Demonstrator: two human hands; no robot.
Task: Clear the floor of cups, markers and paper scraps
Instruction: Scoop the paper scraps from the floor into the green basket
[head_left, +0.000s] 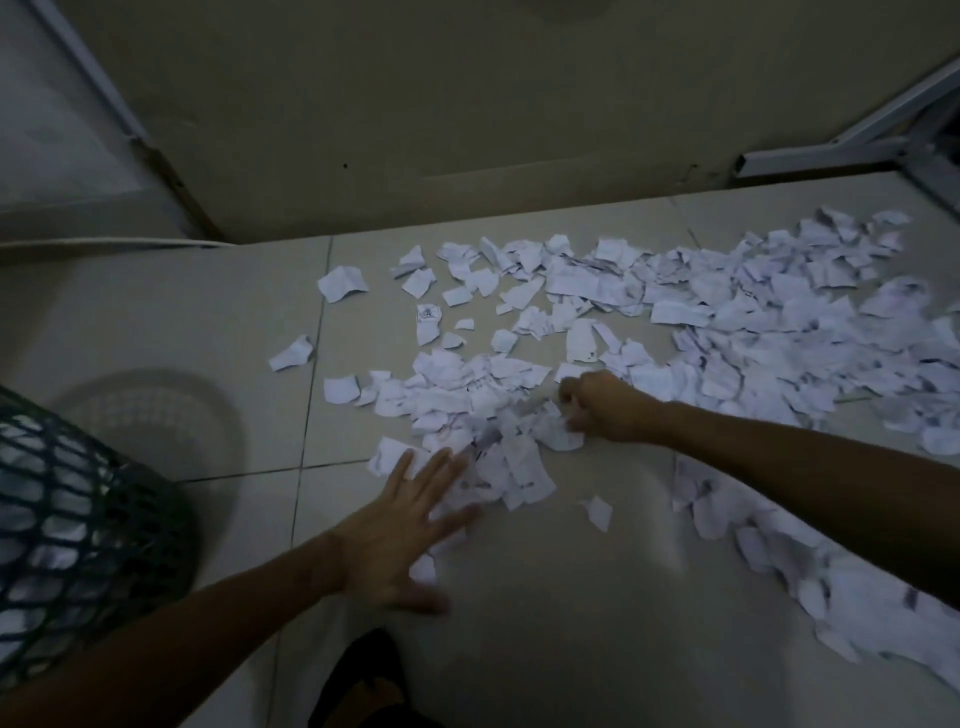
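Many torn white paper scraps (727, 322) cover the tiled floor from the middle to the far right, with a second trail running down the right side. My left hand (405, 525) lies flat with fingers spread on the near-left edge of the scrap pile. My right hand (597, 405) is curled into a fist on scraps in the middle of the pile, with paper pinched under its fingers. No cups or markers show.
A dark mesh waste basket (78, 519) with paper inside stands at the left, close to my left arm. A wall (415, 104) runs along the back, with a metal frame (831, 150) at the right and a door frame at the left. A dark shoe (363, 680) shows at the bottom.
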